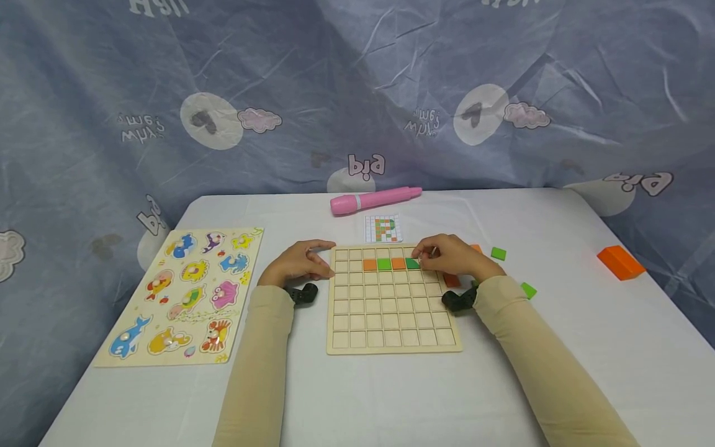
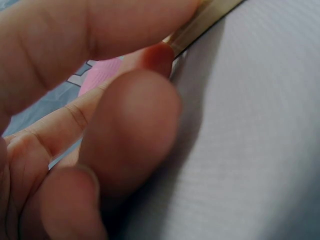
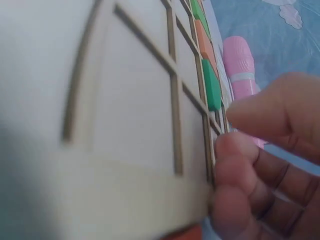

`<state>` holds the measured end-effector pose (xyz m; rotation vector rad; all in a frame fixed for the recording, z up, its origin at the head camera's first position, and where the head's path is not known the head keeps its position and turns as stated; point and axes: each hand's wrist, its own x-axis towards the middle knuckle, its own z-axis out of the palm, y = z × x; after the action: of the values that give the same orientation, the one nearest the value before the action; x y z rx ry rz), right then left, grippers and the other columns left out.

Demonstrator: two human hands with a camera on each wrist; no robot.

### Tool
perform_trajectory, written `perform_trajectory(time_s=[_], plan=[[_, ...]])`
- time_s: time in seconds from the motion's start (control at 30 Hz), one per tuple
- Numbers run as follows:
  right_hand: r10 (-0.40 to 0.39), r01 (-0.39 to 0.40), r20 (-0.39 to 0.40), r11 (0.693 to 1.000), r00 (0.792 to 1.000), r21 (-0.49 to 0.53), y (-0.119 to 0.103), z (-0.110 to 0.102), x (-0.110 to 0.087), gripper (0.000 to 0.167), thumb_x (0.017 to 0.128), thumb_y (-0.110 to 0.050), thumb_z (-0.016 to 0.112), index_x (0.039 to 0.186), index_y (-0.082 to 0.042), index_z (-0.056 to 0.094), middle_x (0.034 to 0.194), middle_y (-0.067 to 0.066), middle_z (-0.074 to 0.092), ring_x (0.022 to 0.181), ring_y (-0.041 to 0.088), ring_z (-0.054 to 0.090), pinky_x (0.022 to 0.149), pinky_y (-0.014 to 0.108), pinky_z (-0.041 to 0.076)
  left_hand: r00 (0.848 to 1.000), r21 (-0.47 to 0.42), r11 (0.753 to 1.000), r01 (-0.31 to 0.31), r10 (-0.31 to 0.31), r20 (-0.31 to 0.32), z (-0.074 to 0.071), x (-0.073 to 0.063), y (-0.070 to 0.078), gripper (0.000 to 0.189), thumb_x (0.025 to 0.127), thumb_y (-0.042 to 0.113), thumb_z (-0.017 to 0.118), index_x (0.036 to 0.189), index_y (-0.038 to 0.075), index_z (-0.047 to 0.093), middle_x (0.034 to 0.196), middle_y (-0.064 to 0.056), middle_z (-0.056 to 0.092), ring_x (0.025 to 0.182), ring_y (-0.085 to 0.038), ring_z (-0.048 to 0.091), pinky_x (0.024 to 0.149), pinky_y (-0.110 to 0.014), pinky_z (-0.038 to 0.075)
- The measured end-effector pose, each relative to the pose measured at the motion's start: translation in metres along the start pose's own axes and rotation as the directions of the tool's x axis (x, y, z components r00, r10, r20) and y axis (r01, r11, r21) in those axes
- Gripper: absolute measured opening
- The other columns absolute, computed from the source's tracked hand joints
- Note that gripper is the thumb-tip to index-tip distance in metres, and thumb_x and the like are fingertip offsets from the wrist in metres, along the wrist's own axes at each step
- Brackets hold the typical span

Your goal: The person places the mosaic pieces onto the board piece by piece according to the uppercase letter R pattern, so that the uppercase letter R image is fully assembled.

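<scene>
A square wooden grid board [image 1: 393, 344] lies flat on the white table. Along its second row from the back sit an orange tile [image 1: 370, 265], a light green tile [image 1: 384, 264], another orange tile [image 1: 398, 264] and a darker green tile [image 1: 412, 264]. My right hand [image 1: 455, 256] is over the board's back right part, fingertips beside the darker green tile. In the right wrist view that green tile [image 3: 212, 85] sits in a square, and nothing shows between thumb and fingers. My left hand [image 1: 298, 262] rests its fingertips against the board's left edge [image 2: 200, 27].
Behind the board lie a small pattern card [image 1: 383, 229] and a pink microphone-shaped toy [image 1: 375, 200]. At left is an animal peg puzzle [image 1: 195, 323]. Loose green tiles [image 1: 499, 253] and orange ones [image 1: 452, 280] lie near the right hand; an orange block [image 1: 620, 262] stands farther right.
</scene>
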<state>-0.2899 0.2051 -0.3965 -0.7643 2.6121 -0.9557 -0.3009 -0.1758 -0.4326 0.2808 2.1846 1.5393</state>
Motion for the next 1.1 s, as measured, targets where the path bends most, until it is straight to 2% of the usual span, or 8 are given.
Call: perform_trajectory(time_s=[0.13, 0.27, 0.47, 0.5, 0.6, 0.7, 0.93, 1.1], plan=[[0.012, -0.012, -0.027, 1.000, 1.000, 0.027, 0.003, -0.003, -0.008, 0.020, 0.104, -0.006, 0.066, 0.119, -0.001, 0.077, 0.112, 0.011, 0.076, 0.085, 0.018, 0.062, 0.082, 0.037, 0.053, 1.000, 0.000, 1.000, -0.003, 0.003, 0.002, 0.000, 0.000, 0.000, 0.080, 0.086, -0.004, 0.085, 0.159, 0.000, 0.051, 0.079, 0.000, 0.074, 0.069, -0.011, 0.063, 0.066, -0.025, 0.051], [0.020, -0.014, -0.050, 0.992, 0.999, 0.128, 0.007, -0.006, -0.021, 0.021, 0.105, -0.007, 0.068, 0.122, 0.001, 0.076, 0.110, 0.012, 0.075, 0.082, 0.016, 0.061, 0.077, 0.031, 0.053, 1.000, -0.004, 1.000, -0.001, 0.001, 0.003, 0.001, 0.000, 0.000, 0.080, 0.086, -0.005, 0.085, 0.159, 0.000, 0.050, 0.078, 0.000, 0.073, 0.067, -0.011, 0.061, 0.065, -0.025, 0.051], [0.063, -0.045, -0.043, 0.943, 0.997, 0.328, 0.015, -0.013, -0.049, 0.024, 0.107, -0.009, 0.067, 0.125, 0.006, 0.071, 0.106, 0.015, 0.071, 0.079, 0.017, 0.061, 0.072, 0.030, 0.054, 1.000, 0.005, 1.000, 0.003, -0.003, -0.002, 0.001, -0.001, 0.001, 0.081, 0.086, -0.004, 0.085, 0.159, 0.000, 0.051, 0.078, 0.001, 0.073, 0.067, -0.011, 0.062, 0.065, -0.025, 0.051], [0.077, -0.060, -0.039, 0.939, 0.996, 0.338, 0.017, -0.014, -0.054, 0.025, 0.107, -0.010, 0.068, 0.125, 0.006, 0.071, 0.104, 0.014, 0.070, 0.079, 0.018, 0.061, 0.071, 0.029, 0.053, 1.000, 0.006, 1.000, 0.001, -0.001, -0.002, 0.001, -0.001, 0.001, 0.080, 0.086, -0.004, 0.085, 0.159, 0.000, 0.051, 0.078, 0.001, 0.074, 0.067, -0.011, 0.062, 0.065, -0.025, 0.051], [0.133, -0.116, -0.024, 0.930, 0.991, 0.349, 0.020, -0.017, -0.069, 0.026, 0.107, -0.016, 0.069, 0.126, 0.001, 0.071, 0.097, 0.010, 0.067, 0.072, 0.020, 0.056, 0.058, 0.027, 0.043, 1.000, 0.006, 1.000, -0.004, 0.004, 0.002, 0.000, -0.001, 0.002, 0.081, 0.086, -0.005, 0.084, 0.159, -0.001, 0.050, 0.078, 0.000, 0.074, 0.067, -0.011, 0.062, 0.064, -0.025, 0.051], [0.159, -0.141, -0.020, 0.922, 0.987, 0.362, 0.025, -0.019, -0.081, 0.027, 0.107, -0.017, 0.069, 0.126, 0.002, 0.070, 0.093, 0.007, 0.065, 0.069, 0.020, 0.054, 0.052, 0.026, 0.036, 1.000, 0.008, 1.000, -0.004, 0.004, 0.004, 0.000, -0.001, 0.002, 0.081, 0.086, -0.005, 0.084, 0.159, -0.001, 0.050, 0.077, 0.000, 0.073, 0.066, -0.011, 0.061, 0.064, -0.025, 0.050], [0.135, -0.110, -0.030, 0.897, 0.990, 0.429, 0.037, -0.016, -0.101, 0.027, 0.107, -0.009, 0.069, 0.125, 0.010, 0.067, 0.100, 0.011, 0.069, 0.071, 0.019, 0.062, 0.068, 0.030, 0.056, 1.000, 0.023, 1.000, -0.010, 0.010, -0.002, 0.000, 0.000, 0.001, 0.080, 0.086, -0.005, 0.084, 0.158, -0.001, 0.051, 0.077, 0.001, 0.074, 0.066, -0.010, 0.061, 0.064, -0.025, 0.050], [0.105, -0.075, -0.042, 0.891, 0.994, 0.448, 0.045, -0.014, -0.107, 0.027, 0.106, -0.006, 0.067, 0.125, 0.013, 0.065, 0.100, 0.011, 0.069, 0.072, 0.017, 0.062, 0.066, 0.029, 0.056, 1.000, 0.037, 0.999, -0.013, 0.013, -0.004, 0.000, 0.000, 0.001, 0.079, 0.086, -0.004, 0.085, 0.158, -0.001, 0.052, 0.078, 0.000, 0.074, 0.067, -0.011, 0.061, 0.065, -0.025, 0.051]])
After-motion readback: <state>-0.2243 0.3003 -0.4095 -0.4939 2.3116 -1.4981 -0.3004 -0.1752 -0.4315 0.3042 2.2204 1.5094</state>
